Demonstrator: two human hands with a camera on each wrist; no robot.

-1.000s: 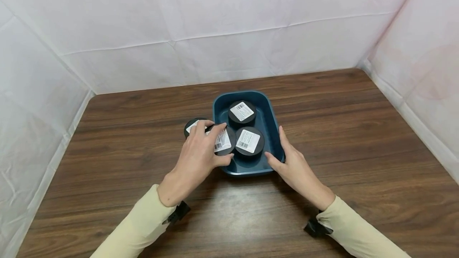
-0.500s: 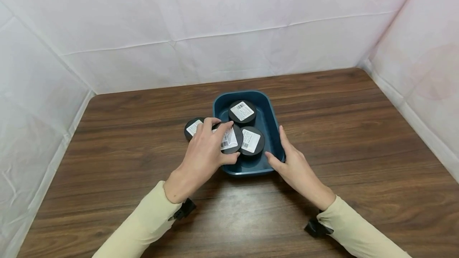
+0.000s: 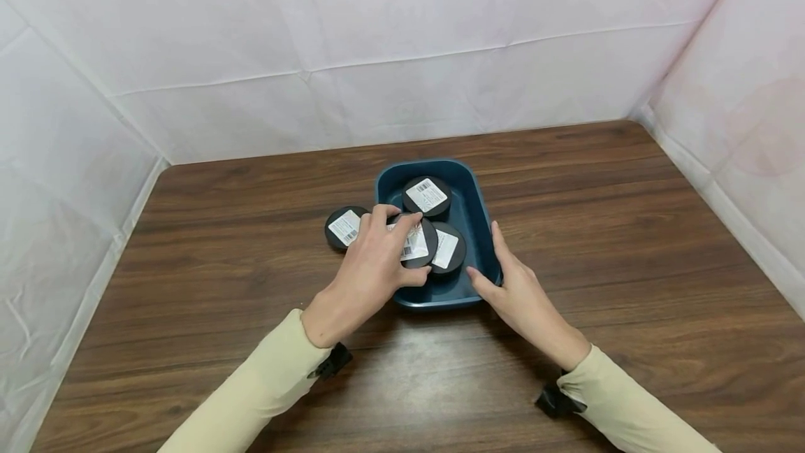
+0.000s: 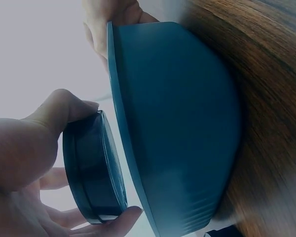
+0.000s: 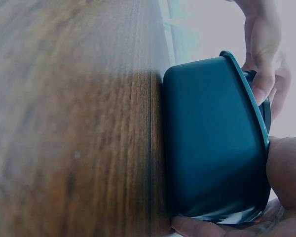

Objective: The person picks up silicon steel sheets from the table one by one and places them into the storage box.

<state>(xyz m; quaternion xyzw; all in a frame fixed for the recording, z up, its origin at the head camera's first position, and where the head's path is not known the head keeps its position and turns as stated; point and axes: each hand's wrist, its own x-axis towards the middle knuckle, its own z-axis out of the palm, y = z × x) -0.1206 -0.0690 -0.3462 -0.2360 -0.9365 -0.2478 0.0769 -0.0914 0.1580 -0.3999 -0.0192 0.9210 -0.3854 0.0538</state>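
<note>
My left hand [image 3: 371, 268] grips a round black container [image 3: 416, 246] with a white barcode label, thumb and fingers spread around its side. In the left wrist view the held container [image 4: 86, 168] is tilted, just above the rim of the blue tub [image 4: 180, 118]. From the head view it overlaps a similar labelled container [image 3: 447, 248] inside the tub. Another black container [image 3: 426, 196] sits at the tub's far end. My right hand [image 3: 518, 292] holds the near right side of the tub, thumb at the rim and fingers along the outside wall.
One more black labelled container [image 3: 344, 228] stands on the wooden table [image 3: 597, 229], left of the tub and close to my left hand. White sheeting [image 3: 402, 40] rises behind the table and at both sides. Each wrist carries a black strap-on device.
My left hand has moved right with the held container, from the tub's left edge to farther over the tub, covering more of the container below. My right hand and the tub have stayed put.
</note>
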